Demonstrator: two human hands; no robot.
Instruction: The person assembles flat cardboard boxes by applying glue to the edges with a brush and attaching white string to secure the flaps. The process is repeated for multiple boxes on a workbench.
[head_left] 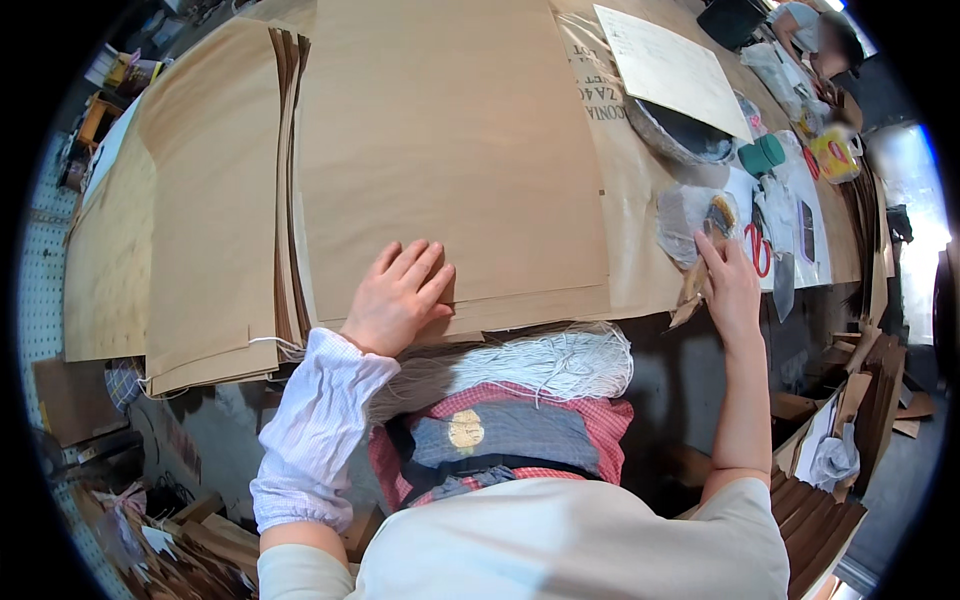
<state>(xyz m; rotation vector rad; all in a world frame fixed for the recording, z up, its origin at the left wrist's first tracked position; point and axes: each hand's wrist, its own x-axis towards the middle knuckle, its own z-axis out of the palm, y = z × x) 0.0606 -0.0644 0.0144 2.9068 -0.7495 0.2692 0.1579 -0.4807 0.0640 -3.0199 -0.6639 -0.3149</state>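
Note:
My left hand (402, 296) lies on the near edge of a large sheet of brown kraft paper (450, 150), fingers stretched out and palm down. At the right, the fingers of my right hand (732, 285) are closed on a flat brush (690, 293). Its bristle end points away from me, over crumpled clear plastic (680, 222) on the table. Just right of that hand lie red-handled scissors (757, 250). A skein of white string (560, 362) lies across my lap, below the table's edge.
Folded brown paper (210, 200) is stacked at the left. A pale board (670, 65) partly covers a basin (670, 135) at the far right, near a green container (762, 155) and a phone (806, 228). Another person (800, 25) sits beyond. Cardboard (825, 525) stands beside me.

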